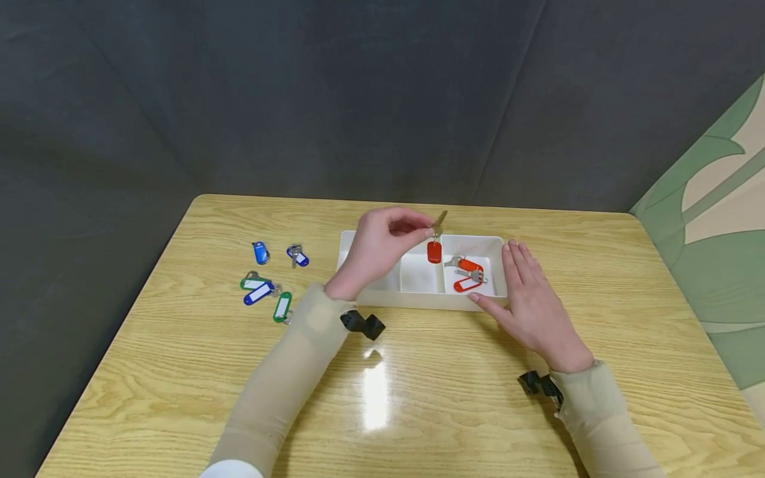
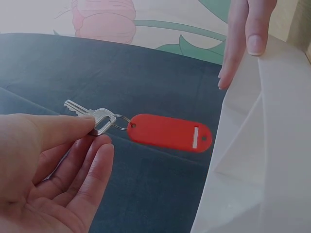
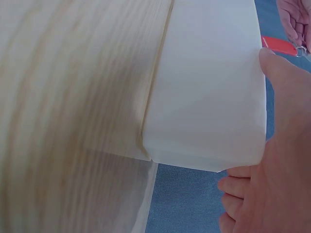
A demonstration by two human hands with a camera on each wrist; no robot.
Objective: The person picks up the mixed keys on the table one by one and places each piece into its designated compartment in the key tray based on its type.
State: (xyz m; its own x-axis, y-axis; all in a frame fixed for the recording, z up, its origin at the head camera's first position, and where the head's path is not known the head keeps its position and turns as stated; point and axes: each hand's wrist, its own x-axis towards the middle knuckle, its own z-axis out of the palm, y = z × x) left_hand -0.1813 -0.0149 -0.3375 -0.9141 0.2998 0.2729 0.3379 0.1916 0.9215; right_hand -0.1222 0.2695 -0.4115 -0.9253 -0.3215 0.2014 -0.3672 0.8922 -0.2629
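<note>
My left hand (image 1: 382, 245) pinches a silver key (image 2: 101, 117) between thumb and fingers. From the key's ring hangs a red key tag (image 1: 434, 251), over the white divided box (image 1: 412, 301) near the divider between its middle and right compartments. In the right compartment lie keys with red tags (image 1: 466, 285). My right hand (image 1: 538, 309) rests at the box's right end, fingers straight along the end wall and thumb at the front rim. The left wrist view shows the held tag (image 2: 167, 132) apart from the box. My left forearm and hand hide part of the left compartment.
Left of the box, keys with blue tags (image 1: 261, 253) and green tags (image 1: 283, 307) lie loosely on the wooden table (image 1: 454, 392). One blue tag (image 1: 258, 293) overlaps a green one. A dark curtain (image 1: 358, 99) hangs behind the table's back edge.
</note>
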